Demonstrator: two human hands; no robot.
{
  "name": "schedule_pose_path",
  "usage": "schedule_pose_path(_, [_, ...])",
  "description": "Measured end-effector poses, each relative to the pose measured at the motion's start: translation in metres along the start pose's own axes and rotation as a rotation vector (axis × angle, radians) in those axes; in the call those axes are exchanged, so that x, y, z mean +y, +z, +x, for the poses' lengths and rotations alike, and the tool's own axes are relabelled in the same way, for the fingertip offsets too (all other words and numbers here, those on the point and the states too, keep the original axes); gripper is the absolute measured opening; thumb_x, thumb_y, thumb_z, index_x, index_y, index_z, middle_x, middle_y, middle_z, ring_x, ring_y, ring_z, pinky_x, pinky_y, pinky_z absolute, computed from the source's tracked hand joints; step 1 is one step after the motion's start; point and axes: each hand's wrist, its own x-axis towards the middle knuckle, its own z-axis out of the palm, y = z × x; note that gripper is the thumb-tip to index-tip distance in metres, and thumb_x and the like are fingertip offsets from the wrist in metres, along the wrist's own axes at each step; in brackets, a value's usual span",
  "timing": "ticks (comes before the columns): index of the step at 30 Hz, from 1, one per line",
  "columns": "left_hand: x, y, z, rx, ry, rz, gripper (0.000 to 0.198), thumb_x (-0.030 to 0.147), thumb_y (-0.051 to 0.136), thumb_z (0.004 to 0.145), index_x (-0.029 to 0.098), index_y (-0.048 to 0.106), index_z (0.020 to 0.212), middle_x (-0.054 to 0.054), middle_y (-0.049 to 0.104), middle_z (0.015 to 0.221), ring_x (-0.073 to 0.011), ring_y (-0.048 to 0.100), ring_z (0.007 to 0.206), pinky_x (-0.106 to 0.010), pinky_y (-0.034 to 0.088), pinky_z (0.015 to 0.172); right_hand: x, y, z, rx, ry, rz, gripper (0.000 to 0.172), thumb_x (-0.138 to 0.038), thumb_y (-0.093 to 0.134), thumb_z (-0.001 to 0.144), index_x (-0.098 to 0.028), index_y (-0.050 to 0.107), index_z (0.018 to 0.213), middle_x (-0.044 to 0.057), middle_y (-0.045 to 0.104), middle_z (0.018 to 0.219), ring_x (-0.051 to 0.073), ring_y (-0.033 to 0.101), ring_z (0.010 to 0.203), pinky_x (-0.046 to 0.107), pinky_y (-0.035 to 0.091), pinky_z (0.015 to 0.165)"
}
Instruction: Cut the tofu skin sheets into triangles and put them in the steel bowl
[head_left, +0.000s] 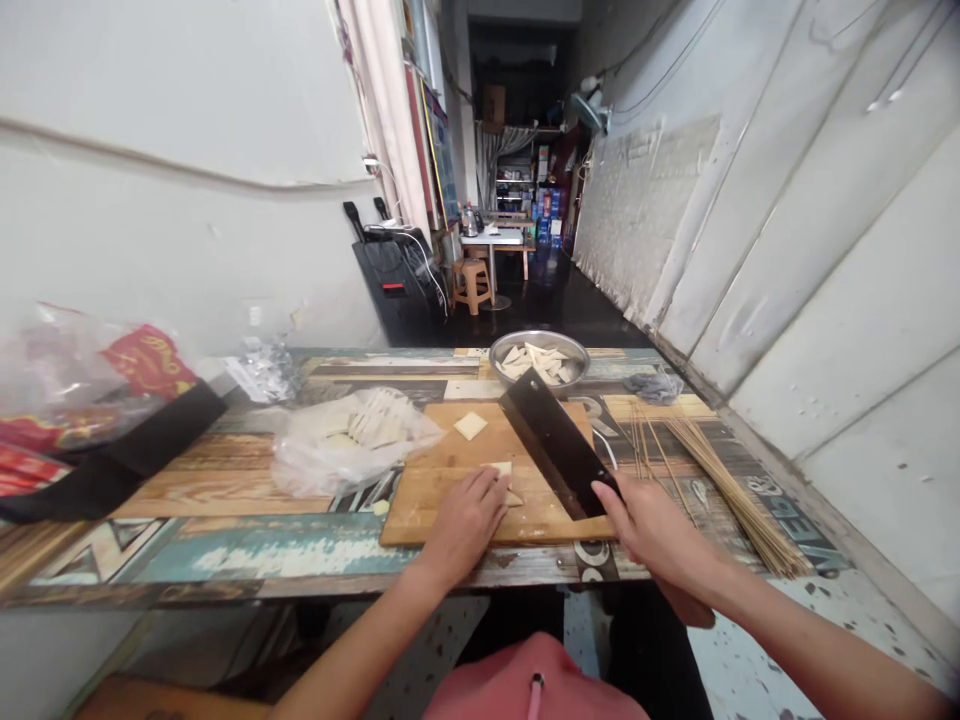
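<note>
My right hand [643, 525] grips a cleaver [555, 440] by its handle. The broad dark blade slants up and left over the right part of a wooden cutting board [427, 485]. On the board, my left hand [471, 515] has its fingers together, holding down a pale, flat piece of food [504, 469], partly hidden beneath them. A small pointed bit sticks out by the fingertips. Behind it lies a whole pale square slice [471, 427]. A metal bowl [583, 372] beyond the board holds several pale triangular pieces [536, 362].
Left of the board, a clear plastic bag [307, 450] contains more pale slices. Thin wooden skewers [739, 495] lie to the right, with a crumpled grey plastic bag [654, 386] behind them. A black box [127, 450] with red packets stands at far left.
</note>
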Motion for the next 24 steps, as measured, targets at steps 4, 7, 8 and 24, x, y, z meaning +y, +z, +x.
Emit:
schedule_pose_path(4, [-0.013, -0.021, 0.027, -0.390, 0.036, 0.028, 0.049, 0.028, 0.050, 0.080, 0.025, 0.042, 0.128, -0.010, 0.040, 0.134, -0.0278, 0.039, 0.122, -0.046, 0.035, 0.098, 0.010, -0.003, -0.009, -0.015, 0.034, 0.093, 0.033, -0.032, 0.027, 0.093, -0.018, 0.050, 0.072, 0.000, 0.053, 0.046, 0.015, 0.054, 0.045, 0.025, 0.036, 0.054])
schedule_pose_path(7, [-0.012, -0.036, 0.050, -0.623, 0.044, -0.002, 0.047, 0.027, 0.058, 0.068, 0.026, 0.051, 0.114, -0.008, 0.050, 0.120, -0.0249, 0.051, 0.106, -0.037, 0.043, 0.087, 0.019, 0.008, -0.017, -0.055, 0.064, 0.198, 0.033, -0.035, 0.025, 0.093, -0.020, 0.045, 0.071, -0.004, 0.047, 0.039, 0.014, 0.050, 0.037, 0.024, 0.036, 0.051])
schedule_pose_path(8, [-0.009, -0.040, 0.057, -0.665, 0.025, 0.005, 0.048, 0.027, 0.060, 0.064, 0.025, 0.051, 0.111, -0.007, 0.052, 0.115, -0.0245, 0.053, 0.101, -0.035, 0.044, 0.083, 0.022, 0.012, -0.020, -0.054, 0.074, 0.230, 0.032, -0.036, 0.025, 0.093, -0.021, 0.043, 0.071, -0.005, 0.047, 0.039, 0.014, 0.050, 0.037, 0.024, 0.036, 0.050])
schedule_pose_path(24, [-0.055, -0.030, 0.177, -0.333, -0.356, -0.199, 0.033, 0.029, 0.051, 0.080, 0.015, 0.056, 0.109, -0.004, 0.064, 0.079, -0.0132, 0.060, 0.066, -0.023, 0.047, 0.063, 0.050, 0.047, -0.049, -0.025, 0.264, 0.592, 0.036, -0.050, 0.024, 0.091, -0.022, 0.039, 0.073, -0.008, 0.044, 0.044, 0.012, 0.048, 0.033, 0.023, 0.036, 0.040])
